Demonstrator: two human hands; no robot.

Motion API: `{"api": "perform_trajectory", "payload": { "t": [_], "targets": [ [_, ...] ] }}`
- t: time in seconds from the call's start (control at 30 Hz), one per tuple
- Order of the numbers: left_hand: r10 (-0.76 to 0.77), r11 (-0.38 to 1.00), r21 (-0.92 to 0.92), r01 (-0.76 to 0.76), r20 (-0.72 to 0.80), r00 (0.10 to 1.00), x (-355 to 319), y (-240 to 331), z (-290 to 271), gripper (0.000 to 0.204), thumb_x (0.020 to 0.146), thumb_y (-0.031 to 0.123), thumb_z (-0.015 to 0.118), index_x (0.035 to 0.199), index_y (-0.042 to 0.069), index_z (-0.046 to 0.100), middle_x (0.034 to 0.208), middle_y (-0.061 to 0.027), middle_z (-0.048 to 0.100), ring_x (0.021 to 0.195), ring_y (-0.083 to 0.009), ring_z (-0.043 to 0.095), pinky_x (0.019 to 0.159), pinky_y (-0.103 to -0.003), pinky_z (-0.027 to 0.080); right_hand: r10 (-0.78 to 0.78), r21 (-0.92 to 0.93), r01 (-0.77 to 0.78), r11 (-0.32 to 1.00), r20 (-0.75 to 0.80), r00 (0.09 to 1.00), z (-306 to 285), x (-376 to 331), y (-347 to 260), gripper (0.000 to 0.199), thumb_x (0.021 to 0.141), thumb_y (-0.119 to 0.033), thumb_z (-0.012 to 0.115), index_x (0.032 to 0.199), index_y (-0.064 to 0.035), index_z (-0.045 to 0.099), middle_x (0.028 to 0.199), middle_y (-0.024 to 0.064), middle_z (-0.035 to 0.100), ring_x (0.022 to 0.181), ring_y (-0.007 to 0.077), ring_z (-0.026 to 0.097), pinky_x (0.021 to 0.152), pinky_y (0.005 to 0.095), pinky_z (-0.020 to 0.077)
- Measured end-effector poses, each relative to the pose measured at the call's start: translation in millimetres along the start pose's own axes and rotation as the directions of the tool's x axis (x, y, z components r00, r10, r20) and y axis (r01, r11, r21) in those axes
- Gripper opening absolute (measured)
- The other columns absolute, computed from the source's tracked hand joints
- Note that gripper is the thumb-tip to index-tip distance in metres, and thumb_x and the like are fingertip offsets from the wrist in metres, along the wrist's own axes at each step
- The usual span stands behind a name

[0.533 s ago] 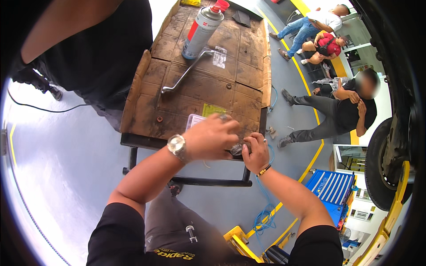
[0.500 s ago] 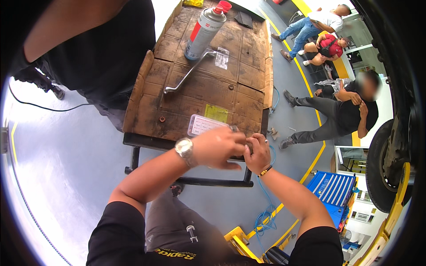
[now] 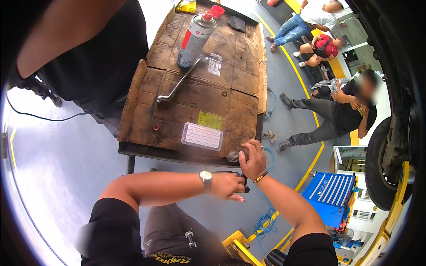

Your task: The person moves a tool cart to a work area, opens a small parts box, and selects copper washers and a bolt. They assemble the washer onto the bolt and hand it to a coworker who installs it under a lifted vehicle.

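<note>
Over the near right corner of the cardboard-lined cart top point(image 3: 191, 108), my right hand point(image 3: 254, 160) curls its fingers and thumb about a small dark bundle in clear plastic point(image 3: 233, 155). What the plastic wraps is too small to make out. Lower and nearer to me, my left hand point(image 3: 226, 186) is apart from the cart top, its thumb spread away from the fingers, nothing visible in it. A clear flat plastic case point(image 3: 202, 136) with a printed label lies left of the right hand, below a yellow-green slip point(image 3: 210, 120).
A spray can point(image 3: 195, 42) stands at the cart's far end, with a bent ring wrench point(image 3: 181, 82) beside it. Someone in black point(image 3: 106, 53) stands at the left. A blue tool chest point(image 3: 329, 195), coiled blue hose point(image 3: 265, 223) and wheel point(image 3: 379, 164) are at right.
My left hand has left the right hand's side and dropped toward me, below the cart edge, uncovering the plastic case. My right hand has stayed near the corner, with the plastic-wrapped bundle now showing.
</note>
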State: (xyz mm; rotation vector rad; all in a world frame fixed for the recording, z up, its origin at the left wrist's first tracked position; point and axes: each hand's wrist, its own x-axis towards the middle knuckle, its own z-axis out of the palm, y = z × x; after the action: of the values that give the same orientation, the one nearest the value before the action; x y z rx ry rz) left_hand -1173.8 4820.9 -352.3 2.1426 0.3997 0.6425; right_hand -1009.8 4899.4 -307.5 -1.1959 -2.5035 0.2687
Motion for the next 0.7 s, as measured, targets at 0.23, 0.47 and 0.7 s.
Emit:
{"api": "perform_trajectory", "payload": {
  "t": [0.23, 0.47, 0.7],
  "targets": [
    [-0.249, 0.968, 0.088, 0.237, 0.182, 0.951, 2.3, 2.2, -5.6, 0.030, 0.102, 0.025, 0.055, 0.121, 0.003, 0.061, 0.105, -0.0227, 0.066, 0.098, -0.0406, 0.069, 0.088, -0.050, 0.055, 0.000, -0.011, 0.000, 1.000, 0.002, 1.000, 0.6, 2.4, -3.0, 0.026, 0.084, -0.015, 0.068, 0.108, -0.0062, 0.066, 0.116, 0.0143, 0.060, 0.108, 0.0366, 0.061, 0.090, 0.0461, 0.0498],
    [-0.384, 0.923, 0.048, 0.381, 0.107, 0.917, -3.1, -8.5, 7.0, 0.020, 0.097, 0.009, 0.055, 0.114, -0.001, 0.057, 0.098, -0.0241, 0.068, 0.096, -0.0430, 0.069, 0.086, -0.050, 0.054, 0.014, -0.030, -0.013, 0.999, 0.031, 0.999, -1.4, 3.5, -4.9, 0.025, 0.084, -0.015, 0.068, 0.108, -0.0075, 0.066, 0.116, 0.0130, 0.060, 0.108, 0.0352, 0.061, 0.089, 0.0449, 0.0489],
    [-0.473, 0.861, -0.113, 0.496, 0.178, 0.863, -5.6, -25.5, 14.6, 0.023, 0.105, 0.018, 0.051, 0.117, -0.001, 0.055, 0.101, -0.0287, 0.069, 0.097, -0.0457, 0.068, 0.085, -0.054, 0.051, 0.028, -0.035, -0.026, 0.999, 0.057, 0.998, 3.3, 3.4, -7.0, 0.027, 0.083, -0.015, 0.068, 0.110, -0.0086, 0.065, 0.118, 0.0123, 0.059, 0.109, 0.0347, 0.061, 0.089, 0.0455, 0.0487]
  ]
}}
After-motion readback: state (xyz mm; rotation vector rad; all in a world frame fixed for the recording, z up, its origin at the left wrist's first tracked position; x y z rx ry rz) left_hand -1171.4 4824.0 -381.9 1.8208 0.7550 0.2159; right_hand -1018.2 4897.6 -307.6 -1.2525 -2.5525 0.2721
